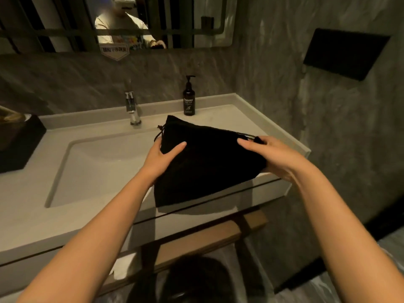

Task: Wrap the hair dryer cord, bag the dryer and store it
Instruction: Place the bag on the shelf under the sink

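**Dryer bagged, storing still to do**

A pale counter (229, 121) fills most of the view, with a sunken sink (94, 167) on its left half and a grey stone wall behind. Below the counter's front edge runs a wooden shelf (207, 239), a likely place for the bag, though that is only a guess.

The black drawstring bag (207, 162) lies on the counter's right side, its lower corner hanging over the front edge. It looks full and bulky, so the dryer and its wrapped cord are probably inside; neither can be seen. The bag's mouth seems drawn closed, its cords trailing at the top corners.

The left hand (161, 158) grips the bag's left edge, thumb on top. The right hand (273, 156) clasps the right corner near the drawstring (249, 136). The hands sit well apart, one at each side.

A tap (132, 108) and a dark soap bottle (189, 99) stand behind the bag, untouched.

Wrapping and bagging look done; storing remains.
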